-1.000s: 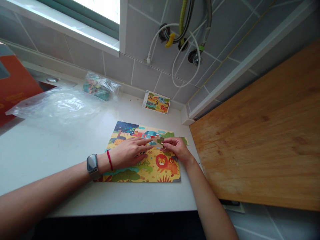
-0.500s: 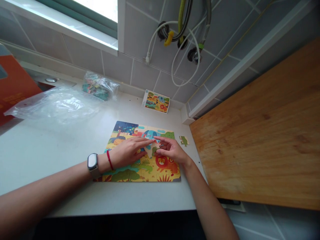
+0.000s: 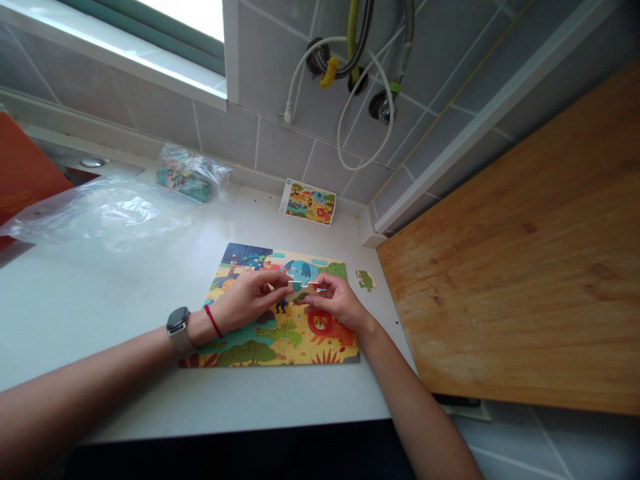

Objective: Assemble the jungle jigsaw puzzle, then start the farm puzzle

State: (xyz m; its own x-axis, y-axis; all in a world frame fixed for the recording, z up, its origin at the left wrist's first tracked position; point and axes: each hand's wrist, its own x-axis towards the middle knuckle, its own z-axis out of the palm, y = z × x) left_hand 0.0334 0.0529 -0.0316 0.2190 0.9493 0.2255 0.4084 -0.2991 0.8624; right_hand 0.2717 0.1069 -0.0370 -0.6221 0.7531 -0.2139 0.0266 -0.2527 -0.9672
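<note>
A jigsaw puzzle [image 3: 290,337] with animal pictures lies nearly whole on the white counter, showing an elephant, a lion and a crocodile. Over its middle, just below the elephant, a puzzle piece [image 3: 302,287] is held between both hands. My left hand [image 3: 247,293], with a watch and red string at the wrist, pinches the piece's left side between thumb and fingers. From the right, my right hand [image 3: 343,303] grips the other side of it, fingers closed. The hands hide part of the puzzle beneath. A loose green puzzle piece [image 3: 366,280] lies right of the puzzle.
A small picture card [image 3: 309,202] leans near the tiled wall. Clear plastic packaging [image 3: 105,210] and a bag of colourful pieces [image 3: 187,173] lie at the back left, beside an orange box [image 3: 25,167]. A wooden board [image 3: 525,253] stands on the right; hoses and a cable hang above.
My left hand has drawn back slightly from lying flat over the puzzle, its fingers now pinching the piece. The piece appears tilted up between both hands. The view shifted a little.
</note>
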